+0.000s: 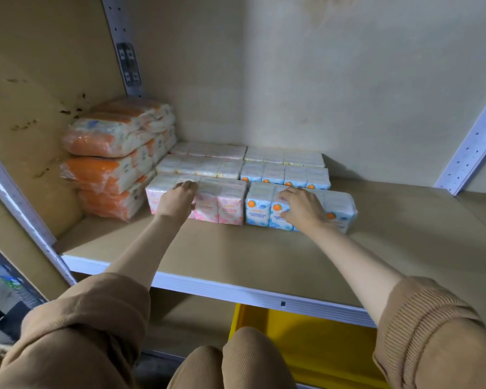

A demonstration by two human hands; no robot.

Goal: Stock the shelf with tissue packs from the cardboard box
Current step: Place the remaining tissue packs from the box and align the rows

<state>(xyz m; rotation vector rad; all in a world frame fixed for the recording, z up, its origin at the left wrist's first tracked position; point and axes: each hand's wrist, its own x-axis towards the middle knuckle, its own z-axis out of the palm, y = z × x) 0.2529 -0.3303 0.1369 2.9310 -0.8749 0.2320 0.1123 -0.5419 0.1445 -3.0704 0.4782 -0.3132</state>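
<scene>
We judge the tissue packs light, soft and slippery in their film wrap, best taken across the top and front face with a flat hand, not pinched. Our left hand point(177, 200) lies flat, fingers curled over the top edge of the pink pack point(222, 200) in the front row on the shelf point(236, 259). Our right hand point(300, 209) spreads loosely over the blue pack point(260, 206) beside it, seemingly pressing rather than gripping; the cardboard box is out of view.

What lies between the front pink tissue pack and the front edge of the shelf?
Nothing but bare shelf board: in the head view, only the person's forearms pass above the stretch before the pink tissue pack.
</scene>
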